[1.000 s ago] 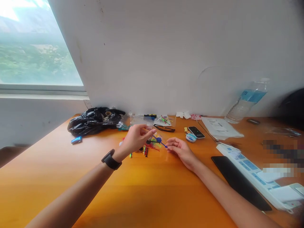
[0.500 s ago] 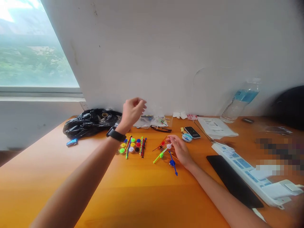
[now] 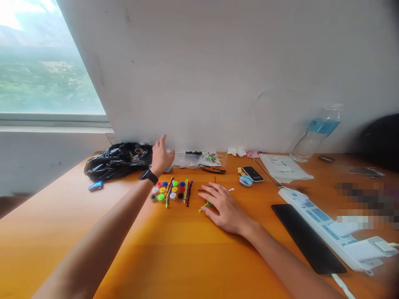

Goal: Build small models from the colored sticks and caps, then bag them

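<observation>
My left hand [image 3: 162, 157], a black watch on its wrist, is raised near the wall with its fingers apart and nothing in it. Flat over a few plastic arrow pieces lies my right hand [image 3: 222, 205], fingers spread. A green arrow [image 3: 203, 208], a red arrow tip [image 3: 215, 179] and a white arrow tip [image 3: 231, 189] stick out around it; the rest is hidden beneath. Left of that hand stand rows of small round coloured pieces [image 3: 173, 196]. Bundles of coloured arrow sticks [image 3: 188, 193] lie across and beside them.
A black plastic bag [image 3: 116, 162] and a small blue packet [image 3: 95, 186] are at the left. Along the wall lie clear bags [image 3: 185, 159] and a black cable loop [image 3: 212, 169]. To the right are a power strip [image 3: 321, 220], a black phone-like slab [image 3: 307, 236] and a bottle [image 3: 318, 133].
My left hand has opened from a curled pose and shifted left and down. My right hand has moved nearer and spread over the arrow pieces, which now lie lower and mostly covered.
</observation>
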Tool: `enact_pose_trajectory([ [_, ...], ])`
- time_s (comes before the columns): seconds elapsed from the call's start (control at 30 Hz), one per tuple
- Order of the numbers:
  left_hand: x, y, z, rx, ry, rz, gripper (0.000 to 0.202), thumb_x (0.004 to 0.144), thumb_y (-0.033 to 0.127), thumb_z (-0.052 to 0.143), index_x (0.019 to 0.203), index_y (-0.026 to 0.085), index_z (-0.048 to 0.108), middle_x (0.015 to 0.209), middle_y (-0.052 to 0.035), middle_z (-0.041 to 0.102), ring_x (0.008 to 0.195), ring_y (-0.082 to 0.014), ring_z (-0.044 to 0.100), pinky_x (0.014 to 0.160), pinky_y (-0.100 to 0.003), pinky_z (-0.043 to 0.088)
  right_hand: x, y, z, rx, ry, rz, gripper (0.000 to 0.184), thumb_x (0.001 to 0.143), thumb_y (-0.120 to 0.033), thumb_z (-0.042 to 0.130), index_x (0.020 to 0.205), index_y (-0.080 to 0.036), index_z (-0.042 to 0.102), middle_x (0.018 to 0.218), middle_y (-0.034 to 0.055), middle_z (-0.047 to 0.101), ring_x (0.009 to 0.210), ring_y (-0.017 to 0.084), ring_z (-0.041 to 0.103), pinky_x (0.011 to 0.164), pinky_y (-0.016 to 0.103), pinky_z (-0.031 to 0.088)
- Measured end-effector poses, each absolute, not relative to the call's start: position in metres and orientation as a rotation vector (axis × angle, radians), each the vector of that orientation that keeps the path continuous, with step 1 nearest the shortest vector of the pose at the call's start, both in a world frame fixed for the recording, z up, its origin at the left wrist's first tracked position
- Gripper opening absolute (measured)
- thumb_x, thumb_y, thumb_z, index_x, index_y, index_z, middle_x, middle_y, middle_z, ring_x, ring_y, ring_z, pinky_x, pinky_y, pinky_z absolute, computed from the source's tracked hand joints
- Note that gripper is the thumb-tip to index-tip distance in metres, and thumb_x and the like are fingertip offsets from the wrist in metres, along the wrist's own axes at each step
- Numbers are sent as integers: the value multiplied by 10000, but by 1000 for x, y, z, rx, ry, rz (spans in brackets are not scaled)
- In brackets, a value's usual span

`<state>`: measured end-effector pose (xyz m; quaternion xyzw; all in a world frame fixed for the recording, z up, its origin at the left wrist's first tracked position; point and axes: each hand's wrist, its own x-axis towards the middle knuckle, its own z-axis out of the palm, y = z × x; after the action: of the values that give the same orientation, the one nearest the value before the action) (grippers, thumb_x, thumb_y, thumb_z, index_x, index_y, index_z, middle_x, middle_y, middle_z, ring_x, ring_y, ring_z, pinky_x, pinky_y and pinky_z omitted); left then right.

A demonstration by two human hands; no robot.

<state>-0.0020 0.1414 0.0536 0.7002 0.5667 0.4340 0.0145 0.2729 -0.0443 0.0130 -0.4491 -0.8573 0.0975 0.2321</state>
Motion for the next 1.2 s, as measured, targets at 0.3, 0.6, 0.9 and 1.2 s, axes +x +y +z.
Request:
enact_pose_trajectory([
  [0.3, 2, 120, 31, 3019, 1502, 356, 378, 989, 447, 605, 1307, 276, 715, 1258, -113, 738, 1312, -364, 532, 1068, -493, 401, 302, -34, 13, -1369, -2352, 172, 170, 1015, -252, 603, 1120, -221, 733, 1212, 110, 725, 1221, 291, 613, 1039, 465, 488],
  [0.6, -13, 141, 52, 2932, 1863, 314, 266, 984, 258, 531, 1049, 144, 762, 1089, -229, 750, 1169, -446, 578, 981, -600, 371, 321, -27, 21, -1511, -2366, -40, 142, 1001, -240, 600, 1046, -208, 730, 1087, 96, 748, 1087, 293, 658, 1003, 468, 438],
  [0.9, 15, 93, 72, 2775, 1686, 870, 440, 1008, 377, 573, 1419, 232, 631, 1366, -121, 701, 1300, -388, 557, 1016, -518, 459, 319, -22, 35, -1475, -2207, -29, 195, 1032, -227, 518, 1004, -203, 709, 1026, 89, 765, 1002, 275, 668, 916, 414, 430],
  [1.2, 12, 38, 114, 2488, 909, 787, 264, 1014, 402, 615, 1171, 250, 764, 1108, -38, 796, 1016, -213, 744, 810, -308, 569, 333, -4, 87, -1794, -2123, 217, 150, 887, -271, 616, 749, -218, 645, 763, 31, 728, 683, 197, 622, 635, 307, 357],
])
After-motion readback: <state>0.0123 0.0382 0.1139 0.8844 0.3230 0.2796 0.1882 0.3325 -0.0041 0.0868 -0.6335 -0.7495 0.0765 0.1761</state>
